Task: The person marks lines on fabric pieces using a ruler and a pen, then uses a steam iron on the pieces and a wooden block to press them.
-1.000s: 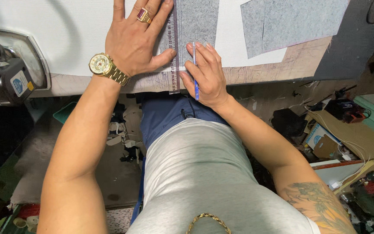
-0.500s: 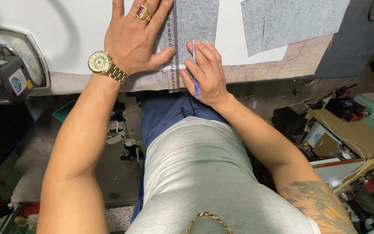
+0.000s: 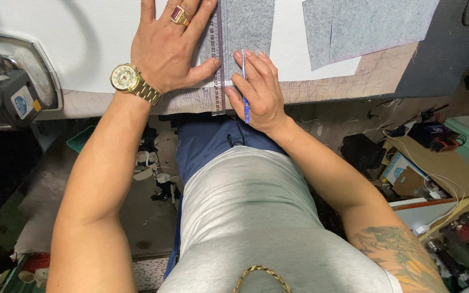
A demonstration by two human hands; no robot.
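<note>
From the black iron (image 3: 6, 92) at the left edge, nothing has shifted in the last second: the left hand (image 3: 172, 51) still presses flat, fingers spread, on the clear ruler (image 3: 217, 65), the right hand (image 3: 259, 89) pinching a blue pen (image 3: 244, 87) against its edge over the speckled grey felt strip (image 3: 248, 21).

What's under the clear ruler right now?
Through the clear ruler a grey fabric piece shows, lying on the white table. The left hand presses on the ruler and covers part of it; what lies beneath the hand is hidden.
</note>
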